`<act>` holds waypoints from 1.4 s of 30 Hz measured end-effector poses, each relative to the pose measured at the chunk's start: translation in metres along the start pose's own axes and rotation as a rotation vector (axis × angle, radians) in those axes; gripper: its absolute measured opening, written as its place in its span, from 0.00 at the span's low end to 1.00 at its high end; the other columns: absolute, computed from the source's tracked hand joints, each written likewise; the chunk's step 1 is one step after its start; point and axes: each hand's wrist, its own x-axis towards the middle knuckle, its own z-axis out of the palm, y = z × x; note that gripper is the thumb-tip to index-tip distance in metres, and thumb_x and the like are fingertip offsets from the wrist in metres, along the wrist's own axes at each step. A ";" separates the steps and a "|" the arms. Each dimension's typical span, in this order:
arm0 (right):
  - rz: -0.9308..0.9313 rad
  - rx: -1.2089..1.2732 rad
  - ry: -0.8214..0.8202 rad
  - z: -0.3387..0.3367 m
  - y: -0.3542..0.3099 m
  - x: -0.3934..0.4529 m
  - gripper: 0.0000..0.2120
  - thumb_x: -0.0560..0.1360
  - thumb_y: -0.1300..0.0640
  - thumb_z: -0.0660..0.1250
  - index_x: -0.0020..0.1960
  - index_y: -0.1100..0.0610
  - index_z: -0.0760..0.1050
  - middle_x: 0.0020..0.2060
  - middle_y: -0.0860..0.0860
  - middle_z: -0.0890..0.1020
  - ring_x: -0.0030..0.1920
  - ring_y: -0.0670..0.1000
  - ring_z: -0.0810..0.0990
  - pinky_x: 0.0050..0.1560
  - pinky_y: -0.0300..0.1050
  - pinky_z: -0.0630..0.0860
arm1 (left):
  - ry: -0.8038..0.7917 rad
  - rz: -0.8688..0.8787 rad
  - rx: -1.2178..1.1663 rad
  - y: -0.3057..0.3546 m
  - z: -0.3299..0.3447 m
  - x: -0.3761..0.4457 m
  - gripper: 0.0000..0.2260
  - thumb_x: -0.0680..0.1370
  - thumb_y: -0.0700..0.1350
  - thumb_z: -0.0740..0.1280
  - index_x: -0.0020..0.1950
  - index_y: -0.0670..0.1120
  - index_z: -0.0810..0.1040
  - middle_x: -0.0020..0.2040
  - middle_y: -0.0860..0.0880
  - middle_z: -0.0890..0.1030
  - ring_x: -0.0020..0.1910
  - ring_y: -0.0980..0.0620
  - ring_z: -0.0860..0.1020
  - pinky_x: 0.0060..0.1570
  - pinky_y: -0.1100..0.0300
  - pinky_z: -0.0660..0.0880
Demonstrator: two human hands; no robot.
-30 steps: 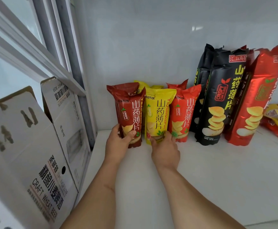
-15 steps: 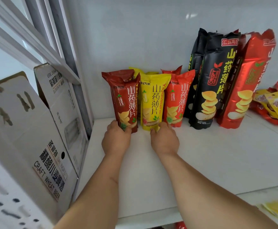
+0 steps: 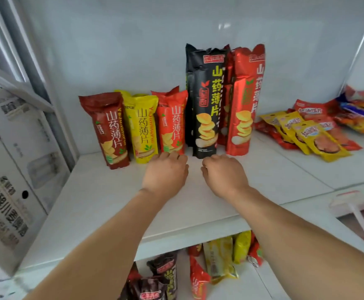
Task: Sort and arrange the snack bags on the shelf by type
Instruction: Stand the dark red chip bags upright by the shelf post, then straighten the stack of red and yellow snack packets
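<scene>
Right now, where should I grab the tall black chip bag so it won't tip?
Probably pinch the tall black chip bag around its narrow middle, coming from the front. It stands upright, squeezed between the small red bag and the tall red bag, so only its front is free.

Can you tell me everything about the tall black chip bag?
The tall black chip bag stands upright on the white shelf, its base near the right hand. It looks like shiny crinkly foil with yellow characters, a small red label, and a stack of golden chips pictured below. Another black bag stands behind it; a tall red bag stands beside it.
</scene>
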 end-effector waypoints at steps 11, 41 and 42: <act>0.059 -0.086 0.072 -0.049 0.153 -0.054 0.13 0.82 0.54 0.57 0.56 0.58 0.78 0.51 0.56 0.81 0.52 0.61 0.78 0.43 0.48 0.61 | 0.100 0.078 -0.139 0.158 -0.014 0.065 0.11 0.65 0.47 0.80 0.37 0.43 0.81 0.32 0.46 0.80 0.30 0.42 0.79 0.29 0.56 0.74; 0.508 -0.017 -0.071 0.044 0.453 0.030 0.28 0.80 0.36 0.52 0.70 0.54 0.69 0.67 0.55 0.75 0.67 0.58 0.72 0.63 0.54 0.71 | -0.523 -0.752 -0.693 0.350 0.135 0.280 0.43 0.77 0.73 0.50 0.76 0.39 0.66 0.78 0.41 0.63 0.79 0.41 0.56 0.76 0.43 0.54; 0.486 -0.031 -0.078 0.048 0.457 0.032 0.28 0.80 0.35 0.52 0.68 0.53 0.70 0.66 0.55 0.76 0.66 0.58 0.73 0.63 0.53 0.71 | -0.524 -0.791 -0.696 0.354 0.138 0.283 0.44 0.77 0.74 0.50 0.77 0.39 0.65 0.79 0.42 0.63 0.79 0.41 0.55 0.76 0.43 0.54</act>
